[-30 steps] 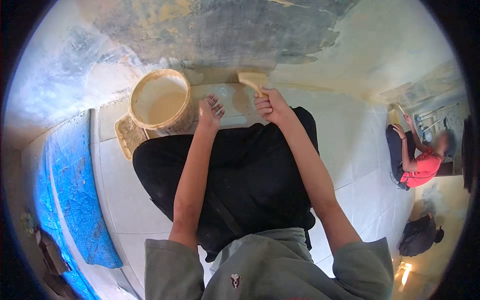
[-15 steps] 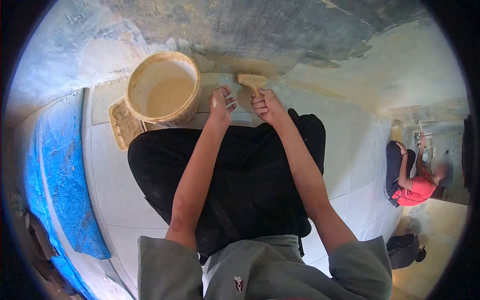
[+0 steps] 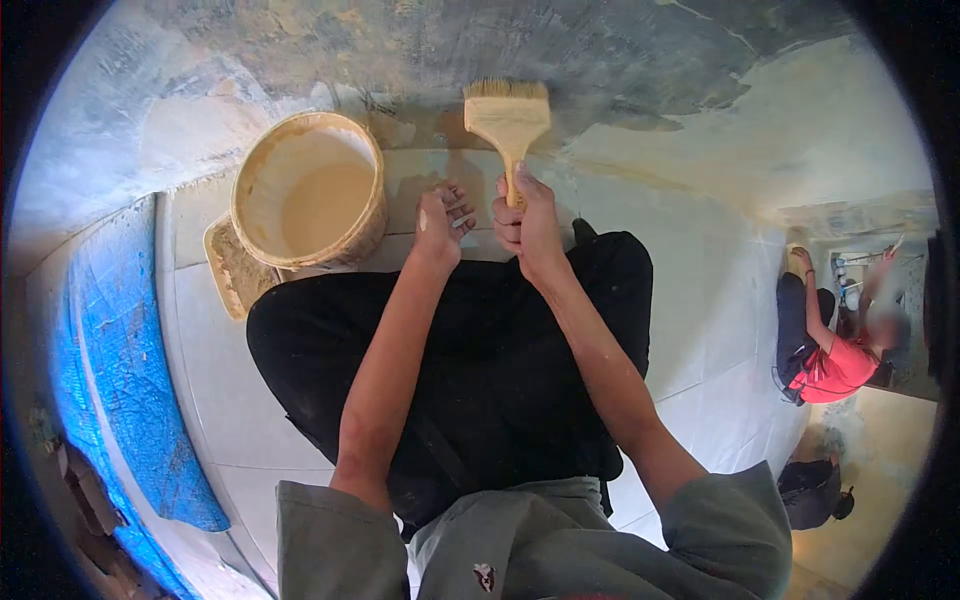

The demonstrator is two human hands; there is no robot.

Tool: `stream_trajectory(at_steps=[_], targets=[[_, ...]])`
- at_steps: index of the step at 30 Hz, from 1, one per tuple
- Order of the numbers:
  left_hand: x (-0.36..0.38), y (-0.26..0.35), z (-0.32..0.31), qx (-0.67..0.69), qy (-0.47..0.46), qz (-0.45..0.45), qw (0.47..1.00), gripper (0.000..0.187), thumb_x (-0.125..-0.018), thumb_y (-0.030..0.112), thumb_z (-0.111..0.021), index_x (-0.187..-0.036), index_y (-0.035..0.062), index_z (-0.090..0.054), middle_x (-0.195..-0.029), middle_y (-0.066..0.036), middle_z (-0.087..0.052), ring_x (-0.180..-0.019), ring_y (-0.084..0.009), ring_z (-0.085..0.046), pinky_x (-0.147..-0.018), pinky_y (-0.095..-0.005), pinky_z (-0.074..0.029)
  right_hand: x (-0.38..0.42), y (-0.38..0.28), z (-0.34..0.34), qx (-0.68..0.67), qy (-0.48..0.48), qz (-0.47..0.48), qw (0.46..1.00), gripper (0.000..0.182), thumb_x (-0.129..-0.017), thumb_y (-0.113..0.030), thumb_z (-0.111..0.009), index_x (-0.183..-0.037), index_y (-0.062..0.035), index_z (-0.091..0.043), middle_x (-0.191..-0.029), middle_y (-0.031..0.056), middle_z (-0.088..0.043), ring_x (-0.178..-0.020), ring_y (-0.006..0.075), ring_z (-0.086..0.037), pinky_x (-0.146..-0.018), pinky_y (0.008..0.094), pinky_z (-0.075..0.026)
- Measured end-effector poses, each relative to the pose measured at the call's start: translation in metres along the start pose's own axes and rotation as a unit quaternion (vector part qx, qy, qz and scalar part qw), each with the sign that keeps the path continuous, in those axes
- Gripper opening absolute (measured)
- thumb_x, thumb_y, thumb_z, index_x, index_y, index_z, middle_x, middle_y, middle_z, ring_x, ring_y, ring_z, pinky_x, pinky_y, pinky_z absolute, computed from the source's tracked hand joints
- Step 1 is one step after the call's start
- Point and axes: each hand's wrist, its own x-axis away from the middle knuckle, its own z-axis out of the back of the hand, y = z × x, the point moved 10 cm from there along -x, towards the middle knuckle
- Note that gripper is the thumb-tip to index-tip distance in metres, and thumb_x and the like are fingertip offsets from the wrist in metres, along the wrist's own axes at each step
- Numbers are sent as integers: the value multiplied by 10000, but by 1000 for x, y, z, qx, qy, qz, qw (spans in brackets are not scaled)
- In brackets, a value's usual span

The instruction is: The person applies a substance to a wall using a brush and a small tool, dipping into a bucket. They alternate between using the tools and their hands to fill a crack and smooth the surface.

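A wide paintbrush (image 3: 508, 122) is gripped by its handle in my right hand (image 3: 530, 220), bristles pointing up against the grey, patchy wall (image 3: 400, 50). My left hand (image 3: 441, 222) hovers beside it with loosely curled fingers apart and nothing in them; a pale smear marks its back. To the left of that hand stands a bucket (image 3: 378, 200) with a crusted rim, holding tan liquid (image 3: 325, 205). Partly behind the bucket, a shallow tray (image 3: 235, 275) contains brownish, grainy residue.
Blue sheeting (image 3: 130, 350) lies along the left over pale floor tiles (image 3: 205, 350). At the right, a person in a red shirt (image 3: 835, 370) sits near the wall with one arm raised. Another person in dark clothing (image 3: 808, 492) is lower right.
My right hand has turned the paintbrush upright and raised its bristles higher on the wall. The left hand has barely moved. At the right, the person in red has shifted their arms.
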Motion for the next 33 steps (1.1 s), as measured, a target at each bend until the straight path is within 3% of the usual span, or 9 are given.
stream_trajectory(at_steps=[3, 5, 9, 11, 14, 23, 27, 29, 33], targets=[[0, -1, 2, 1, 7, 5, 1000, 314, -850, 250, -387, -1096, 90, -498, -946, -41, -487, -805, -190, -473, -702, -353, -396, 3, -23, -9, 22, -22, 88, 996, 355, -956, -415, -382, -810, -99, -451, -522, -77, -282, -384, 24, -191, -342, 187, -141], [-3, -1, 3, 3, 3, 3, 1000, 317, -851, 250, -389, -1102, 90, -498, -943, -42, -488, -800, -190, -475, -702, -353, -397, 15, -64, -10, 94, -10, 260, 961, 400, -938, -445, -431, -772, -83, -467, -547, -47, -335, -430, 32, -270, -365, 196, -193], [-2, -1, 2, -3, 7, 3, 1000, 322, -858, 257, -390, -1108, 85, -499, -941, -39, -493, -789, -182, -479, -696, -342, -399, 16, -76, -10, 128, -30, 296, 946, 402, -941, -446, -425, -780, -81, -480, -558, -46, -348, -448, 30, -284, -371, 194, -200], [-1, 0, 1, -10, 4, 1, 1000, 323, -861, 260, -390, -1108, 84, -500, -941, -37, -495, -785, -178, -480, -692, -338, -400, -6, -44, 9, 95, 46, 149, 983, 421, -939, -466, -413, -764, -87, -473, -552, -43, -357, -429, 39, -277, -364, 198, -201], [-3, -3, 5, -13, 9, -1, 1000, 321, -855, 257, -399, -1103, 83, -507, -924, -30, -499, -771, -173, -482, -683, -331, -398, -23, 1, 24, 51, 78, 72, 993, 371, -943, -456, -397, -811, -116, -461, -521, -72, -302, -380, 28, -187, -341, 195, -136], [-5, -6, 4, 8, 0, -6, 1000, 301, -865, 266, -389, -1073, 96, -523, -902, -14, -511, -767, -171, -488, -670, -339, -399, -33, 73, 28, -138, 19, -231, 963, 299, -918, -397, -437, -781, -133, -415, -519, -88, -214, -375, 34, -154, -321, 198, -120], [-7, -6, 5, 11, 5, -1, 1000, 294, -878, 259, -375, -1077, 100, -523, -913, -17, -511, -771, -170, -489, -675, -342, -395, -30, 67, 25, -117, 7, -211, 970, 302, -924, -396, -430, -778, -132, -412, -521, -91, -217, -377, 31, -154, -321, 198, -119], [-8, -4, 5, 15, 0, -4, 1000, 293, -882, 257, -369, -1079, 103, -522, -927, -19, -512, -776, -171, -488, -678, -342, -395, -20, 41, 12, -59, -20, -117, 991, 306, -932, -401, -417, -780, -136, -411, -523, -98, -210, -375, 31, -146, -319, 198, -126], [-5, 1, 3, 17, -2, -3, 1000, 283, -876, 249, -365, -1077, 103, -501, -943, -31, -502, -787, -185, -473, -688, -346, -397, -3, 15, -3, -32, -30, -51, 998, 327, -941, -419, -399, -777, -137, -409, -520, -100, -207, -368, 30, -138, -319, 207, -127]])
